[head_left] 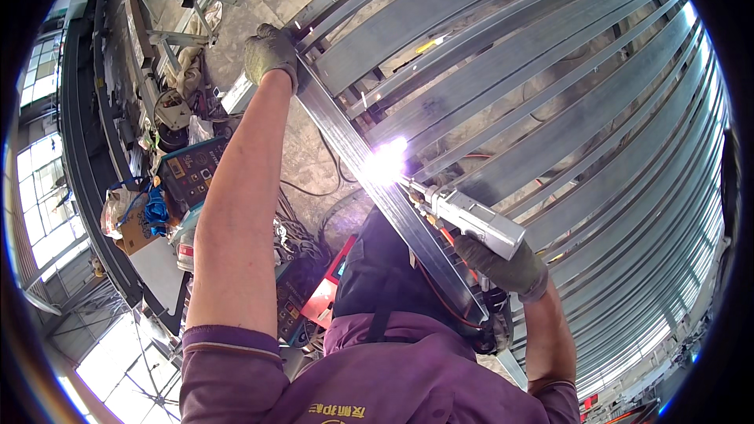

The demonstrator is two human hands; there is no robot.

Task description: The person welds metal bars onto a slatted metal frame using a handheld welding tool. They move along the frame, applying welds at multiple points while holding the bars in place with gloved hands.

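My right hand (506, 268), in a dark work glove, is wrapped round a silver box-shaped welding gun (481, 222). Its nozzle points left at a long galvanized metal rail (334, 114), which slants across in front of me. A glaring white-violet light (386, 162) burns at the nozzle tip, where a flat metal bar meets the rail; the joint itself is lost in the glare. At the rail's far left end, my left hand (269, 53), gloved too, is closed around the metal, its fingertips partly hidden.
Many parallel metal bars (495, 86) stretch from the rail to the right. On the left stand a dark control box (188, 169) and a red-and-white machine (326, 294), with tangled cables (298, 243) on the concrete floor. Steel frames (169, 0) stand at the far left.
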